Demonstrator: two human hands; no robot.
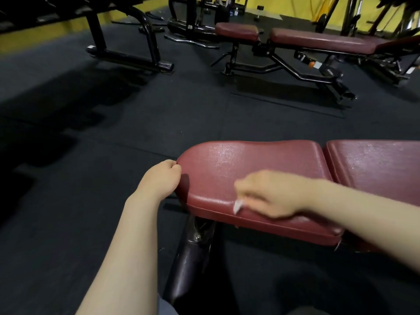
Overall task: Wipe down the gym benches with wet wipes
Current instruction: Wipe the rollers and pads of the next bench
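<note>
At the near end of a dark red gym bench (250, 169), we bend over the seat pad with both hands. Our left hand (162, 176) curls its fingers round the pad's rounded left edge and holds it there. Our right hand (270, 194), blurred, lies on the pad close to its front edge, fingers bent over a white wet wipe (238, 205); only a small tip of the wipe shows from under the fingers, touching the vinyl. Part of the seat surface shines under the light. To the right, just beside the seat pad and apart from it by a narrow gap, lies the bench's back pad (375, 164). Below the seat's front edge a black metal leg (193, 258) runs down to the dark rubber floor (91, 133). Well beyond, a second red bench (318, 39) stands on its black frame, with more black equipment frames (127, 42) before a yellow wall (295, 3).
</note>
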